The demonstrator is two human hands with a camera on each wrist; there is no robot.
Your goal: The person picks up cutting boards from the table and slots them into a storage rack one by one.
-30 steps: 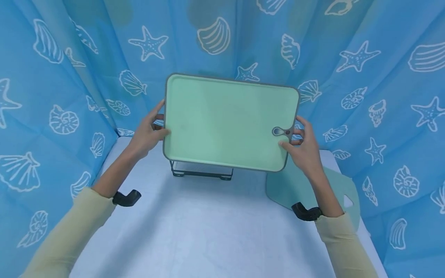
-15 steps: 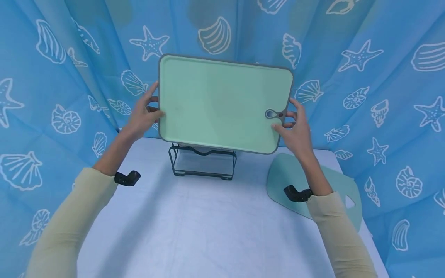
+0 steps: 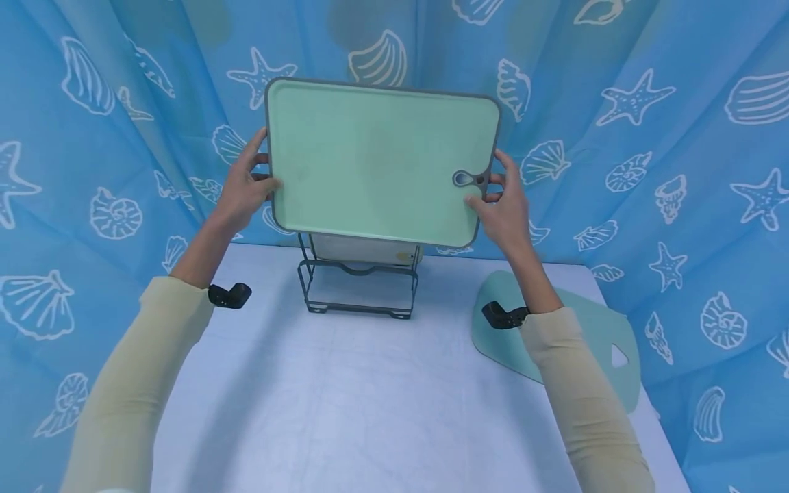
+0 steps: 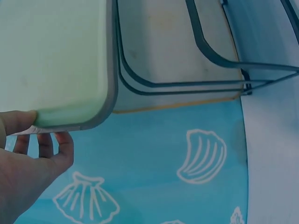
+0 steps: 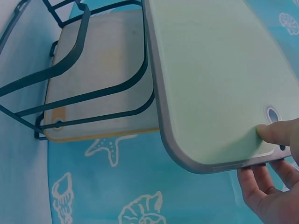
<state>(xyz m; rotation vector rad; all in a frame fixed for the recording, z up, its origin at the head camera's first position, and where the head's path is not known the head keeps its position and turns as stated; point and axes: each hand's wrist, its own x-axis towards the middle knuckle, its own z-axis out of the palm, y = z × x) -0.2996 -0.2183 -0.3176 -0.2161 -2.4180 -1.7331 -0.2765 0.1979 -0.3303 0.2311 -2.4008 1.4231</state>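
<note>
Both hands hold up a green cutting board (image 3: 376,164) with a grey rim, its face turned toward me. My left hand (image 3: 243,181) pinches its left edge, thumb on the face and fingers behind. At the right edge my right hand (image 3: 508,205) grips it the same way, thumb just below a teardrop-shaped inset by the rim. Under and behind the board stands a dark wire rack (image 3: 360,268), its upper part hidden in the head view. A pale board (image 5: 105,70) with a yellow edge stands upright in the rack, partly covered by the green board.
A teal cutting board (image 3: 592,335) with a triangular hole lies flat at the right of the white table (image 3: 345,397). A blue curtain (image 3: 616,157) with white shells and starfish surrounds the back and sides. Black wrist cameras sit on both wrists.
Both hands have raised the green board and shifted it left and away, over the rack. More of the rack now shows beneath it, along with the pale board's lower part.
</note>
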